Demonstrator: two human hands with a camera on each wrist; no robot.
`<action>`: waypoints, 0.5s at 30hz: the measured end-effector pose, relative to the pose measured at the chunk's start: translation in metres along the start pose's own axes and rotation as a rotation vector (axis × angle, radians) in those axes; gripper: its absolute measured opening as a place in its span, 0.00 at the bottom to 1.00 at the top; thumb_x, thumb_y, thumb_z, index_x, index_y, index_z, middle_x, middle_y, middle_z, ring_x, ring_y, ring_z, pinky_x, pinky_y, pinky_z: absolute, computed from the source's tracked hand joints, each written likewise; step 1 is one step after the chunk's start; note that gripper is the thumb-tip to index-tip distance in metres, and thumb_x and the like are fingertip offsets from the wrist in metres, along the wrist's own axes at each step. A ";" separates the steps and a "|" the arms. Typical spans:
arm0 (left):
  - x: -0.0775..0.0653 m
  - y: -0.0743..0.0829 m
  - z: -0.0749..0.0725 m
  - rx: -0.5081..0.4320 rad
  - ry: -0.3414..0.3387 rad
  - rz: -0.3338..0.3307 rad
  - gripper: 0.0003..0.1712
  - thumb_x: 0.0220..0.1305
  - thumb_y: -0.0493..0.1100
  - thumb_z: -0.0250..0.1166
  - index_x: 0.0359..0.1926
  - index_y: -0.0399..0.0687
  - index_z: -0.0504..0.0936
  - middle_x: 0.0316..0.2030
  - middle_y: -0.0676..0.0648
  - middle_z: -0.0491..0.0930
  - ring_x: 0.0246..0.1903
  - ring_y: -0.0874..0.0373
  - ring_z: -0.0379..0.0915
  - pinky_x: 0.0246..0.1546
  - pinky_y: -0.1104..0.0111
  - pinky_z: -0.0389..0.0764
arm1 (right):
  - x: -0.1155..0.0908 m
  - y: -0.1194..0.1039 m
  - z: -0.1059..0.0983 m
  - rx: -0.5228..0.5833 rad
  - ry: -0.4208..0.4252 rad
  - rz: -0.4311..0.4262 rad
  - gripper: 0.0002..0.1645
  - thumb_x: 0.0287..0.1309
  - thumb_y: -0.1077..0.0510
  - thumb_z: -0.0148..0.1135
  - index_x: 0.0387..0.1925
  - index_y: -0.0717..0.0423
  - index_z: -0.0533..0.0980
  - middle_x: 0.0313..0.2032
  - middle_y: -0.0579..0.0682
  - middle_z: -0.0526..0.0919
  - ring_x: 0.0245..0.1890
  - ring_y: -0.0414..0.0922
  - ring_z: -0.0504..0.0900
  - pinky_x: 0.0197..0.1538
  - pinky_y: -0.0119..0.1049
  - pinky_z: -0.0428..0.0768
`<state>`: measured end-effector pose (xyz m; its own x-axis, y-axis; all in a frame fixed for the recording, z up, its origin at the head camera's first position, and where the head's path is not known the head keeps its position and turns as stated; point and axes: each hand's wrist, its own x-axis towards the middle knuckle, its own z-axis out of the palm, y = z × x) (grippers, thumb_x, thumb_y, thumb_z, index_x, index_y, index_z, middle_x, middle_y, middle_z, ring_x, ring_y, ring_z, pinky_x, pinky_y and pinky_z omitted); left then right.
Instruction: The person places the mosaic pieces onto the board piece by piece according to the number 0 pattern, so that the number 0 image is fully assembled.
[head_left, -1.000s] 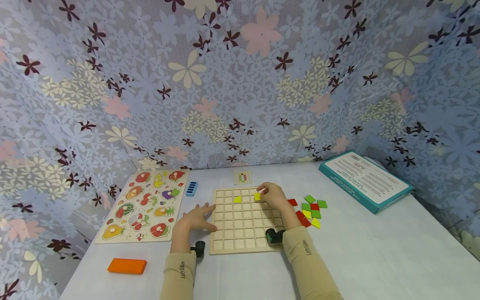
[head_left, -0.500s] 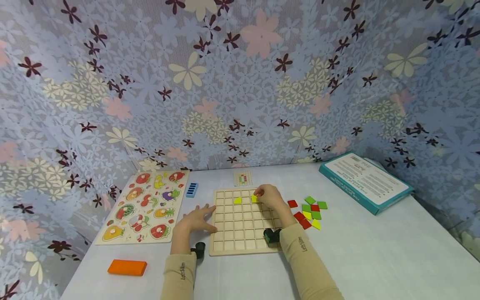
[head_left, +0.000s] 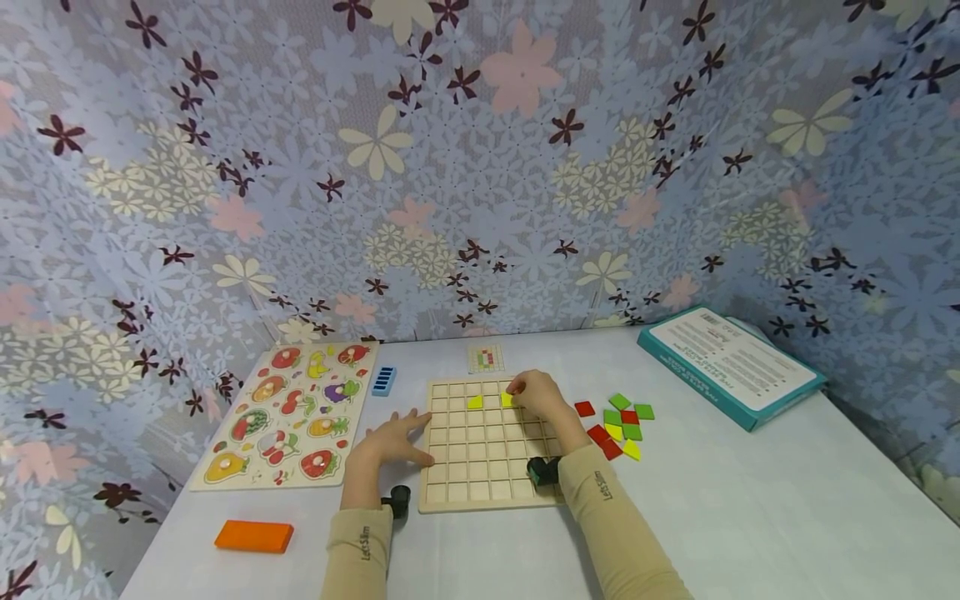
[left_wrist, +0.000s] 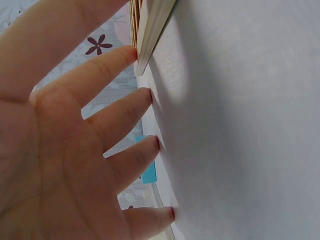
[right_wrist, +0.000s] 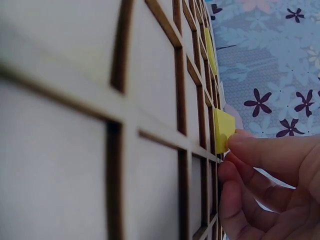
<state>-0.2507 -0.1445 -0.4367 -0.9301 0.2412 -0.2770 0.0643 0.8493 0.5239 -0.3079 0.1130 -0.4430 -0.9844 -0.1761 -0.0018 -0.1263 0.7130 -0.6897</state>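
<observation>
A wooden grid board (head_left: 477, 492) with square cells lies in the middle of the table. My right hand (head_left: 538, 395) is over its upper right part and pinches a yellow tile (right_wrist: 224, 131) between thumb and finger, right at a cell. Another yellow tile (head_left: 476, 402) lies in a cell further left in the same row. My left hand (head_left: 392, 442) is at the board's left edge with fingers spread; in the left wrist view its straight fingers (left_wrist: 125, 117) touch the tabletop and the board's side.
Loose red, green and yellow tiles (head_left: 632, 432) lie right of the board. A small pattern card (head_left: 486, 358) is behind it. Left are a fruit puzzle board (head_left: 292, 417), a blue block with dark bars (head_left: 383, 381) and an orange block (head_left: 254, 536). A teal box (head_left: 731, 362) sits back right.
My right hand has shifted slightly left with the yellow tile, bringing it down close to a cell. The left hand has stayed in place at the board's edge.
</observation>
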 end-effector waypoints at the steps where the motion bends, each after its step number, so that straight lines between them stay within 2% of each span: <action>1: 0.000 0.000 0.000 0.000 0.000 0.000 0.46 0.46 0.50 0.72 0.66 0.51 0.64 0.69 0.40 0.53 0.68 0.35 0.38 0.60 0.32 0.36 | 0.000 0.000 0.000 -0.003 -0.001 0.002 0.07 0.52 0.66 0.62 0.35 0.62 0.80 0.31 0.53 0.80 0.31 0.46 0.76 0.33 0.37 0.77; 11: -0.001 0.001 0.000 -0.013 -0.003 -0.005 0.45 0.46 0.50 0.72 0.66 0.50 0.64 0.69 0.40 0.53 0.68 0.36 0.37 0.60 0.32 0.35 | -0.001 0.001 0.001 -0.012 -0.029 0.013 0.10 0.54 0.67 0.60 0.39 0.64 0.81 0.39 0.56 0.82 0.42 0.53 0.79 0.43 0.43 0.80; 15: -0.001 0.000 -0.001 -0.002 -0.002 0.001 0.45 0.46 0.50 0.72 0.67 0.50 0.64 0.69 0.39 0.53 0.68 0.35 0.38 0.60 0.32 0.36 | 0.000 0.001 0.002 -0.020 -0.032 0.004 0.12 0.54 0.67 0.59 0.41 0.64 0.81 0.40 0.56 0.82 0.42 0.53 0.79 0.43 0.42 0.80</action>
<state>-0.2502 -0.1447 -0.4357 -0.9292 0.2428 -0.2785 0.0640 0.8481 0.5260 -0.3076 0.1130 -0.4451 -0.9806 -0.1942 -0.0280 -0.1248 0.7274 -0.6748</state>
